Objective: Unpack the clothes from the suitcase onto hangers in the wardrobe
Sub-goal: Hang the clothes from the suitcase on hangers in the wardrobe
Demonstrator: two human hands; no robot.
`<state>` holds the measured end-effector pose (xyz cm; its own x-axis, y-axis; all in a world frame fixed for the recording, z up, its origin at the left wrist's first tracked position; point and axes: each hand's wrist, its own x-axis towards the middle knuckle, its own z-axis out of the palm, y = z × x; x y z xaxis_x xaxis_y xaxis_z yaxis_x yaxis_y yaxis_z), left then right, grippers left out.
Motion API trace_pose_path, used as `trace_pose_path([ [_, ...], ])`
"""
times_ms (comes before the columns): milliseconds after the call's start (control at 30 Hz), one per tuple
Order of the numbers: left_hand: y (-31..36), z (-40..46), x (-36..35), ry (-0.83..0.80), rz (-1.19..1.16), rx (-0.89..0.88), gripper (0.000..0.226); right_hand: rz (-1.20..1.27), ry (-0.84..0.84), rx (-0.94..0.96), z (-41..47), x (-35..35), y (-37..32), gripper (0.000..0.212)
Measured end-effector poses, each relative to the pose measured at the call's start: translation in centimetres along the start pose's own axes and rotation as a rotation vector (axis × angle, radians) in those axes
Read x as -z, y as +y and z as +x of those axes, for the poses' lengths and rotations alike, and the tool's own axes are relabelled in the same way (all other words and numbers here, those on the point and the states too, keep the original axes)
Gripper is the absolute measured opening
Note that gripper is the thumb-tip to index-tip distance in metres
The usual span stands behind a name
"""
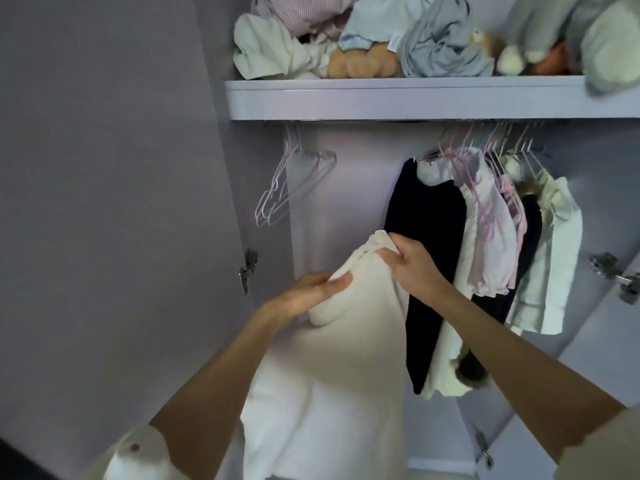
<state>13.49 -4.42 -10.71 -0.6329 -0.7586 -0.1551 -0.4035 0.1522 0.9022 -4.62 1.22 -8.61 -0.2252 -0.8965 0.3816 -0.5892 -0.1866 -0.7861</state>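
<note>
I hold a white garment [332, 358] up in front of the open wardrobe. My left hand [304, 296] grips its left upper edge, thumb over the cloth. My right hand [412, 265] pinches the bunched top of the garment, just in front of a hanging black garment [424, 244]. Several empty pale hangers [294, 181] hang at the left end of the rail. On the right, clothes hang on pink hangers [485, 209]: white, pink and dark pieces. The suitcase is out of view.
A shelf [398, 98] above the rail carries piled clothes and soft toys [363, 60]. The left wardrobe door [121, 202] stands open with a hinge [247, 268]. Another hinge [613, 268] sits on the right door.
</note>
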Motion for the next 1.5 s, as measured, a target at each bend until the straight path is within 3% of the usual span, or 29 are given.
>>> trace_pose_path([
  [100, -1.1, 1.3, 1.5, -0.089, 0.159, 0.059, 0.027, 0.094, 0.067, -0.012, 2.1, -2.3, 0.2, 0.032],
  [167, -1.9, 2.4, 2.1, -0.093, 0.216, 0.048, 0.025, 0.155, 0.095, -0.037, 3.9, -3.4, 0.4, 0.026],
  [233, -3.0, 3.3, 2.8, -0.068, 0.242, 0.035, 0.016, 0.236, 0.143, -0.08, 6.0, -3.7, 0.9, 0.016],
  [333, -4.2, 5.0, 4.3, 0.044, 0.367, 0.063, 0.013, 0.296, 0.199, -0.153, 9.1, -3.6, 2.7, 0.025],
  [433, -4.4, 7.0, 5.6, 0.171, 0.428, 0.06, 0.027, 0.151, 0.041, -0.228, 12.3, -3.9, 5.3, 0.023],
  [533, -4.5, 8.3, 6.4, 0.362, 0.287, 0.02, 0.036, -0.162, -0.16, -0.278, 14.9, -5.1, 7.5, 0.027],
  [600, -4.5, 8.5, 7.0, 0.485, 0.219, 0.017, 0.038, -0.226, -0.217, -0.245, 16.4, -6.7, 8.3, 0.015],
  [700, -5.2, 9.2, 8.4, 0.66, 0.277, 0.128, 0.019, -0.079, -0.281, -0.152, 18.9, -10.5, 7.8, 0.033],
  [767, -5.1, 9.5, 9.0, 0.73, 0.407, 0.192, 0.026, 0.218, -0.292, -0.247, 20.4, -12.8, 6.3, 0.036],
  [833, -4.6, 9.9, 9.3, 0.707, 0.616, 0.206, 0.033, 0.497, -0.285, -0.393, 22.3, -14.9, 4.8, 0.039],
  [933, -4.4, 10.3, 9.6, 0.657, 0.867, 0.252, 0.044, 0.632, -0.28, -0.513, 25.1, -17.2, 3.5, 0.023],
  [1133, -4.7, 9.9, 9.6, 0.594, 0.988, 0.232, 0.038, 0.613, -0.34, -0.517, 27.2, -19.5, 2.3, 0.026],
  [1333, -4.5, 10.0, 9.5, 0.573, 1.012, 0.253, 0.035, 0.616, -0.11, -0.466, 27.0, -19.0, 3.2, 0.028],
  [1433, -4.4, 10.1, 9.5, 0.584, 0.988, 0.264, 0.035, 0.697, -0.182, -0.507, 27.3, -17.9, 3.2, 0.015],
  [1500, -4.4, 10.1, 9.5, 0.581, 0.982, 0.259, 0.035, 0.748, -0.263, -0.537, 27.7, -17.7, 3.0, 0.018],
])
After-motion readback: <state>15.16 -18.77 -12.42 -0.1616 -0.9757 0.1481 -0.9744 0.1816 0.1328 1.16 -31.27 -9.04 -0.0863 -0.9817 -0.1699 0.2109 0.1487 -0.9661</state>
